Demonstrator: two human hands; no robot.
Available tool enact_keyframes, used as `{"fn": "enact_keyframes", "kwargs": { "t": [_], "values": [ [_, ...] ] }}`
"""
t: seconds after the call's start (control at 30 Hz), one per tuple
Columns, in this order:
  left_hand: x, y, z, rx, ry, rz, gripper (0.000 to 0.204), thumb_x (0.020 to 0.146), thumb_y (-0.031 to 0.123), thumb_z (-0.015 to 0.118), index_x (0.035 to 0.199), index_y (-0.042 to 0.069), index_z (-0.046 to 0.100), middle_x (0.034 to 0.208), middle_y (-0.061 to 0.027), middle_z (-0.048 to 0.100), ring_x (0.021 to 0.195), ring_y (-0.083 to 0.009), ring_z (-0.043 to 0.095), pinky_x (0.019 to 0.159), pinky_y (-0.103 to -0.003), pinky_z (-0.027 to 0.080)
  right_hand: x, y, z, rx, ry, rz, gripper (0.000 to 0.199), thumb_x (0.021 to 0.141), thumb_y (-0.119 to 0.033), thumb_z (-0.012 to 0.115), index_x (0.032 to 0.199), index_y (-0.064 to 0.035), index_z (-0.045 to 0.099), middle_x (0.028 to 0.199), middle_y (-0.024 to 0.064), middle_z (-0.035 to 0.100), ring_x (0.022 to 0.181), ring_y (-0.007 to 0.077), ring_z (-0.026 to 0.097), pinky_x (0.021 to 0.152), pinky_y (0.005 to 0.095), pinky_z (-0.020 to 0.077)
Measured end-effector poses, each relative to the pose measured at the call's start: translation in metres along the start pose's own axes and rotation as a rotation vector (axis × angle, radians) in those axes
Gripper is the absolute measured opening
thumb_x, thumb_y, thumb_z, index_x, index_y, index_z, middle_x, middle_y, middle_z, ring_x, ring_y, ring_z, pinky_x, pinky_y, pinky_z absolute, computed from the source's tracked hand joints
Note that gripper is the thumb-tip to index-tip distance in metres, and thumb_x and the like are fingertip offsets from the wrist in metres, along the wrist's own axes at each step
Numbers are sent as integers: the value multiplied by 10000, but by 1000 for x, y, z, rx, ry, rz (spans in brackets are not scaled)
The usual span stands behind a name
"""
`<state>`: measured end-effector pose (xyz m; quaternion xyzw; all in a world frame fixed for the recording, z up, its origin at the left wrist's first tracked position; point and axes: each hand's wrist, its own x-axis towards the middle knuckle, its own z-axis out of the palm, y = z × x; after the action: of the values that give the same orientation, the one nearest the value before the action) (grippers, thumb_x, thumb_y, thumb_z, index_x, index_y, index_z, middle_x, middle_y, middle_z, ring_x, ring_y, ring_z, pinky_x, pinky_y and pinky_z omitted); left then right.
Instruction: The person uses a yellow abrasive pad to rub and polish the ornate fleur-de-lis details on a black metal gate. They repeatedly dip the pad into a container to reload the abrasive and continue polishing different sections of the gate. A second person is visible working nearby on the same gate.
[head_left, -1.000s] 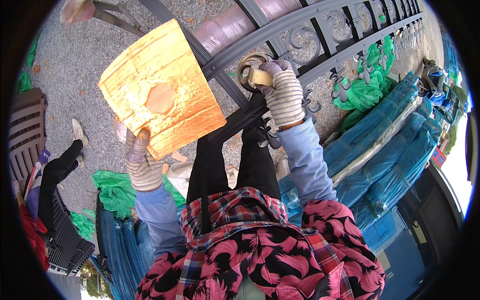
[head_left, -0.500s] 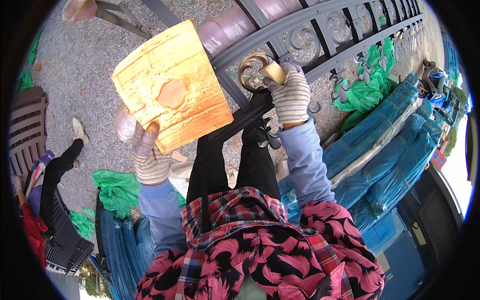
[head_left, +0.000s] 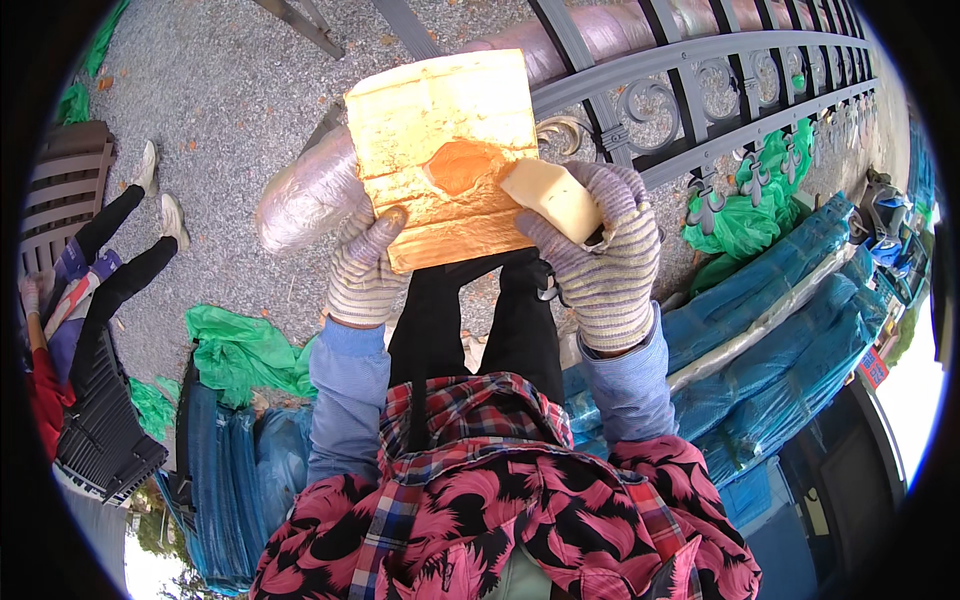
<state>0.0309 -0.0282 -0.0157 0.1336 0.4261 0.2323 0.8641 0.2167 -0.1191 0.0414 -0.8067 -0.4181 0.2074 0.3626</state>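
My left hand (head_left: 363,268), in a striped knit glove, grips the lower left edge of a flat gold-coated board (head_left: 440,105), thumb on top. Near its middle is a darker, wet-looking patch of gold paint (head_left: 462,168). A cream-coloured sponge block (head_left: 560,203) is in my gloved right hand (head_left: 610,270), its left end against the board beside the patch. Just behind the board's right edge shows a gold-toned scroll (head_left: 566,132) on the dark grey metal railing (head_left: 588,88). The board hides part of the railing.
Film-wrapped rolls (head_left: 312,200) lie under the railing and left of the board. Blue-wrapped bundles (head_left: 780,320) stretch along the right, with green plastic sheeting (head_left: 745,230) beyond. More green plastic (head_left: 240,345) lies on the gravel at left. Another person (head_left: 110,240) is at the far left.
The sponge has left the railing's scroll and now meets the board. My left hand and the board have shifted right, closer to my right hand.
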Motion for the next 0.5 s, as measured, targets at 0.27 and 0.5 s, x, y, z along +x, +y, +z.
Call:
{"fn": "enact_keyframes", "kwargs": {
  "t": [0.27, 0.5],
  "values": [
    [4, -11, 2, 18, -52, -19, 472, 757, 157, 645, 1185, 36, 487, 1163, -81, 527, 1077, -222, 507, 928, -359, 410, 12, -6, 13, -270, -129, -39, 389, 592, -132, 746, 930, -35, 582, 889, 164, 579, 742, 306, 592, 649, 346, 491],
    [3, -14, 7, -51, 64, 26, 528, 750, 120, 638, 1229, 31, 432, 1185, -98, 505, 1091, -228, 497, 934, -375, 411, 7, 2, 0, -101, 4, 33, 401, 568, -90, 769, 914, -27, 577, 868, 116, 565, 744, 249, 578, 653, 318, 474]
  ]
}}
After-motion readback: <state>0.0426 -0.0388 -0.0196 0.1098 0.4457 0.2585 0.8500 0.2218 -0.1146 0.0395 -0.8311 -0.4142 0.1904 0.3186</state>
